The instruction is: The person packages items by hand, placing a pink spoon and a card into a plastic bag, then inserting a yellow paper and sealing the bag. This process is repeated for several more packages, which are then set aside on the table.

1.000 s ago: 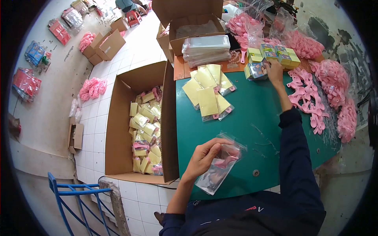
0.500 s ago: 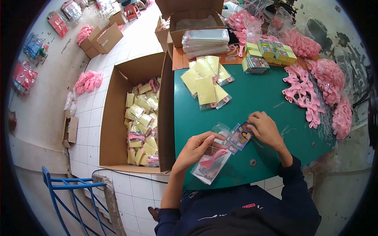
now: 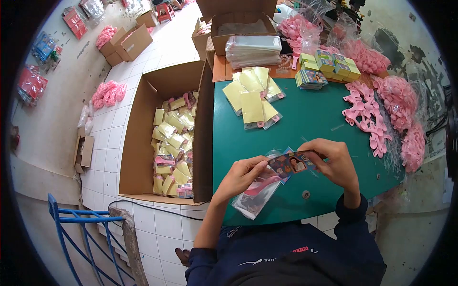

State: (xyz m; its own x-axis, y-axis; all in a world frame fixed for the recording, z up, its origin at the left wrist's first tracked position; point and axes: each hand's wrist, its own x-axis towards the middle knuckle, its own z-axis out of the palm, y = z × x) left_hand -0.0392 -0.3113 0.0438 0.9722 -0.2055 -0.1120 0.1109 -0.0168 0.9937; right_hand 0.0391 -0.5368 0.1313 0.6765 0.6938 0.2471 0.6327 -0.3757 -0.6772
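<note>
Between my two hands a printed card (image 3: 292, 165) with a small portrait is held over the table. My left hand (image 3: 242, 177) pinches its left end, and my right hand (image 3: 335, 163) grips the right end between thumb and fingers. Just below my left hand lie clear plastic bags (image 3: 253, 206) with a pink measuring spoon (image 3: 263, 185) on them. Under the held card, the blue edge of another card (image 3: 286, 180) shows, partly hidden.
Packed pouches with yellow backing (image 3: 252, 106) lie on the green table (image 3: 315, 114). Pink spoons (image 3: 366, 114) are heaped at right; card stacks (image 3: 311, 78) and a pile of clear bags (image 3: 253, 50) stand behind. At left, a large carton (image 3: 204, 143) holds many packed pouches.
My right hand has come up from the table and now grips the card's right end. The card has been lifted and turned more level between both hands.
</note>
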